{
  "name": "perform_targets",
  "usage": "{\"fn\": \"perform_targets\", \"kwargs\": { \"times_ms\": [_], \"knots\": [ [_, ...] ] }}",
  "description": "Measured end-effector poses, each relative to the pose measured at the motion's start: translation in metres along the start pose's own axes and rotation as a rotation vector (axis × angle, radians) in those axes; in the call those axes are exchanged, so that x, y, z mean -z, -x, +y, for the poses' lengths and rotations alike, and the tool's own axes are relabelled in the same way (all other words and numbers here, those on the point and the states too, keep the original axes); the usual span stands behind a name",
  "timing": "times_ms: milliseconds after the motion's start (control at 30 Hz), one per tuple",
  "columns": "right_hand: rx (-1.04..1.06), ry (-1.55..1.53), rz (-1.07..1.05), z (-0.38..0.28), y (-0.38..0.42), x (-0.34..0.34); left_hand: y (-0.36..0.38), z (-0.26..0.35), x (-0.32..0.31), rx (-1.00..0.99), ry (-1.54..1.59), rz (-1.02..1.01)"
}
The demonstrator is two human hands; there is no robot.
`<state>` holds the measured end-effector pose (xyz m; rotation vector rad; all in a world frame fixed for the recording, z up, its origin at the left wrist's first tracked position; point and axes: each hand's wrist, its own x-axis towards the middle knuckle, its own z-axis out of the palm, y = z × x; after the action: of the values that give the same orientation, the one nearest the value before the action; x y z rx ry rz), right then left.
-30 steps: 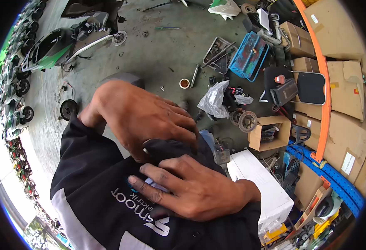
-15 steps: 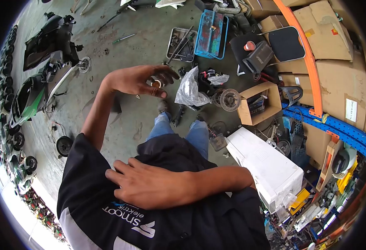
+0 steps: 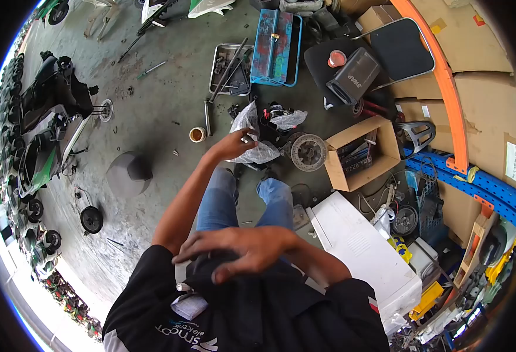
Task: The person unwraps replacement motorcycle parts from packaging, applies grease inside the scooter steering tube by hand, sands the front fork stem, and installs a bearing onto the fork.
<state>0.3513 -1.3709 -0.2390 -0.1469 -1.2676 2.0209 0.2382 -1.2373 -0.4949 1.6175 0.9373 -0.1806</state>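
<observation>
Overlapping the clear plastic bag (image 3: 264,154) in this view, the left hand (image 3: 234,146) has its fingers partly bent; whether they touch the bag or grip anything cannot be told. The bag lies crumpled on the concrete floor (image 3: 170,94), just past the wearer's feet. Nearer the wearer than the bag, the right hand (image 3: 249,246) is blurred, its fingers spread and thumb apart, in front of the black shirt (image 3: 270,311). On the shirt, below that hand and to the bag's left, sits a pale packet (image 3: 189,306). Left of the bag stand a small tub (image 3: 197,135) with brown contents and, between tub and bag, a metal bar (image 3: 207,117). Beyond the bag are a metal tray (image 3: 217,58) of tools and a blue toolbox (image 3: 272,47). A brake disc (image 3: 309,152) lies just right of the bag, with an open cardboard box (image 3: 343,179) further right.
</observation>
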Motion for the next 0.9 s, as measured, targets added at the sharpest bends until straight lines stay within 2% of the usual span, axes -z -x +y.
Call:
{"fn": "perform_targets", "kwargs": {
  "times_ms": [67,133,167,200,233,300,333,433,533,600,633,667,700,767,833,900],
  "knots": [
    [-0.163,-0.252,0.378,0.047,0.055,0.059,-0.033,-0.038,-0.039,0.02,0.039,-0.069],
    [-0.283,0.067,0.889,0.116,0.11,0.134,-0.077,-0.102,-0.079,-0.015,-0.002,-0.06],
    [-0.342,0.332,1.061,0.163,0.139,0.177,-0.096,-0.133,-0.097,-0.054,-0.018,-0.043],
    [-0.453,0.65,1.078,0.208,0.172,0.219,-0.097,-0.104,-0.091,0.098,-0.035,-0.052],
    [-0.56,0.97,1.076,0.247,0.199,0.257,-0.117,-0.123,-0.1,0.097,-0.041,-0.027],
    [-0.716,1.286,0.865,0.303,0.226,0.324,-0.159,-0.161,-0.113,0.068,-0.052,0.043],
    [-0.726,1.47,0.717,0.331,0.233,0.358,-0.184,-0.187,-0.122,0.057,-0.11,0.136],
    [-0.963,1.735,0.394,0.392,0.234,0.446,-0.249,-0.253,-0.144,0.048,-0.202,0.348],
    [-1.136,1.73,0.234,0.437,0.241,0.514,-0.308,-0.295,-0.163,-0.002,-0.181,0.446],
    [-1.143,1.784,0.228,0.462,0.246,0.517,-0.336,-0.304,-0.177,0.006,-0.101,0.587],
    [-1.146,1.844,0.22,0.471,0.25,0.518,-0.35,-0.311,-0.183,-0.004,-0.093,0.599],
    [-1.027,1.985,0.259,0.493,0.264,0.523,-0.36,-0.315,-0.191,-0.004,-0.083,0.607],
    [-1.035,2.0,0.254,0.492,0.272,0.52,-0.366,-0.318,-0.198,-0.004,-0.069,0.614],
    [-0.977,1.889,0.295,0.477,0.278,0.51,-0.376,-0.329,-0.207,-0.026,-0.092,0.637],
    [-0.949,1.902,0.302,0.479,0.285,0.512,-0.382,-0.336,-0.21,-0.07,-0.045,0.597],
    [-0.949,1.768,0.415,0.478,0.29,0.512,-0.391,-0.339,-0.217,-0.048,-0.065,0.618]
  ]
}}
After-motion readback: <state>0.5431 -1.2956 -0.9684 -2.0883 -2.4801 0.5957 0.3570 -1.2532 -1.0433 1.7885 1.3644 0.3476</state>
